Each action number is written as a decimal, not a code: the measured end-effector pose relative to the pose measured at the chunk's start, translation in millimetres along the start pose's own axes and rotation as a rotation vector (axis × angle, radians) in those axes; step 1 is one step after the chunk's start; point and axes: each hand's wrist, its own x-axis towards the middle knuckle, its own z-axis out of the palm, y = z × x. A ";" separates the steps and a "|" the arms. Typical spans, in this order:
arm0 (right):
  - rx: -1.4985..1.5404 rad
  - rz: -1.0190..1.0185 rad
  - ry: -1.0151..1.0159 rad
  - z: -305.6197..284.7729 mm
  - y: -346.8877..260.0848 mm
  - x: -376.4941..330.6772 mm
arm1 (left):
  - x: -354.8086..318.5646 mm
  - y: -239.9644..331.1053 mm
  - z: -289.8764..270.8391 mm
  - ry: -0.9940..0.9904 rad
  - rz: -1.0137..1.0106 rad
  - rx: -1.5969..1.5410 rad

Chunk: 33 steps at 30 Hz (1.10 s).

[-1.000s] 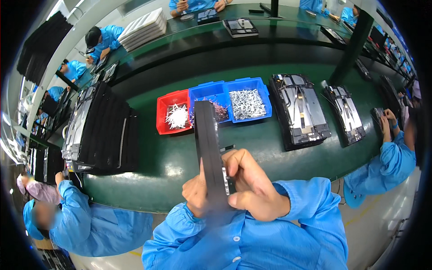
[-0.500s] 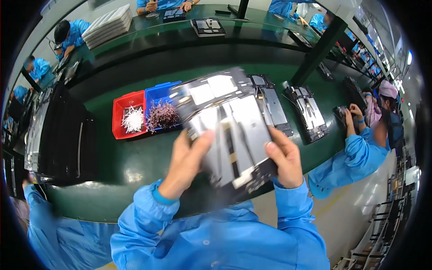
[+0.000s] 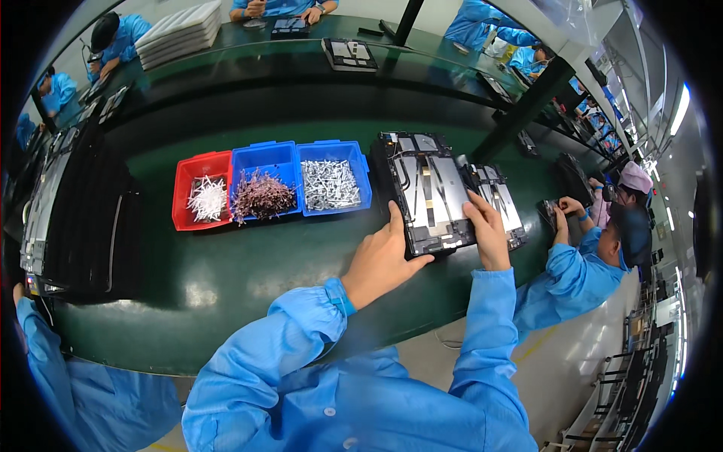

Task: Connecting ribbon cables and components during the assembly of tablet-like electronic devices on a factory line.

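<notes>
An opened tablet [image 3: 435,197], its silver panels and dark ribbon cables bare, lies face up to the right of the bins; it seems to rest on something dark beneath. My left hand [image 3: 380,260] is at its near left corner, index finger stretched along the left edge and thumb apart near the front edge. On the right edge, my right hand [image 3: 489,232] grips the tablet with the thumb on top; its other fingers are partly hidden. Just beyond that hand lies another opened tablet [image 3: 501,197], partly covered by the hand.
A red bin [image 3: 181,197] with white pieces and two blue bins [image 3: 263,153] with purplish and silvery pieces stand side by side. At left rises a tall stack of dark devices [image 3: 83,218]. A dark post [image 3: 527,105] stands at back right. A co-worker [image 3: 580,264] sits at the right.
Both hands have carried the tablet rightward and down from mid-air, where it was tilted, onto the spot beside the bins. The right-hand blue bin is now uncovered. The left hand's fingers have spread.
</notes>
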 end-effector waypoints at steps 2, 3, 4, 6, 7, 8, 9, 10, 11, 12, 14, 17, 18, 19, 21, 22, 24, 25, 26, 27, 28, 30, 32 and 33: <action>-0.126 -0.033 0.008 -0.8 12.0 5.6 | -2.8 -2.3 7.3 0.017 0.004 0.000; -0.025 -0.006 0.022 0.5 13.8 3.4 | -3.1 -3.3 10.6 0.035 0.001 0.004; -0.031 -0.009 0.024 1.0 13.2 3.3 | -2.5 -5.2 12.2 0.037 0.005 -0.002; -0.033 0.053 0.033 -1.0 14.0 -0.2 | -5.6 -8.8 12.2 0.040 0.022 0.051; -0.036 0.060 0.030 -3.8 17.5 3.2 | -5.0 -8.9 12.4 0.036 0.026 0.045; -0.040 0.062 0.040 -3.1 13.5 3.3 | -3.2 -7.9 10.8 0.030 0.009 0.044; -0.045 0.068 0.024 -0.8 8.7 2.5 | -2.1 -7.7 10.1 0.023 -0.007 0.043; -0.050 0.075 0.008 1.7 3.4 1.3 | -1.9 -9.4 10.9 0.016 0.000 0.037; -0.016 0.115 0.003 2.4 -2.0 0.8 | -1.8 -11.4 12.6 0.047 0.026 0.037; -0.022 0.114 0.009 -0.3 -2.4 2.3 | -1.9 -13.3 14.3 0.078 0.052 0.037; -0.115 0.089 -0.006 -6.5 5.1 9.0 | -3.0 -13.9 14.4 0.092 0.068 0.012; -0.176 0.070 0.100 -41.8 15.7 37.0 | -8.7 -12.2 1.7 0.000 0.007 -0.015; -0.292 -0.059 0.210 -50.8 15.7 46.1 | -14.4 -12.3 -6.7 -0.056 -0.011 0.016; -0.611 -0.233 0.347 -80.6 32.3 62.4 | -20.2 -14.7 -12.9 -0.120 -0.020 0.047; -1.045 -0.025 0.361 -96.8 28.5 68.0 | -44.4 -33.3 -25.2 -0.104 -0.055 0.062; -1.227 0.114 0.299 -103.3 25.3 68.5 | -55.4 -42.8 -32.4 -0.091 -0.081 0.074; -1.200 0.218 0.018 -127.5 36.0 74.9 | -75.1 -59.9 -51.0 -0.063 -0.070 0.068; -1.258 0.188 0.060 -131.0 45.1 73.5 | -82.3 -65.9 -60.2 -0.034 -0.059 0.062; -1.259 0.186 0.048 -123.5 42.1 71.6 | -89.5 -69.0 -69.7 -0.031 -0.070 0.062; -1.231 0.174 0.062 -115.3 33.6 67.2 | -95.6 -68.6 -79.9 -0.013 -0.105 0.069; -1.201 0.163 0.073 -109.2 28.6 64.0 | -101.4 -66.9 -89.2 0.004 -0.142 0.077; -0.974 0.029 0.111 -114.7 37.6 62.5 | -110.6 -61.5 -102.8 0.015 -0.187 0.087; -0.706 -0.075 0.097 -129.8 34.8 48.8 | -118.7 -60.3 -116.8 -0.043 -0.177 0.081; -0.589 -0.104 0.058 -118.4 9.7 29.3 | -122.5 -60.1 -125.0 -0.038 -0.209 0.099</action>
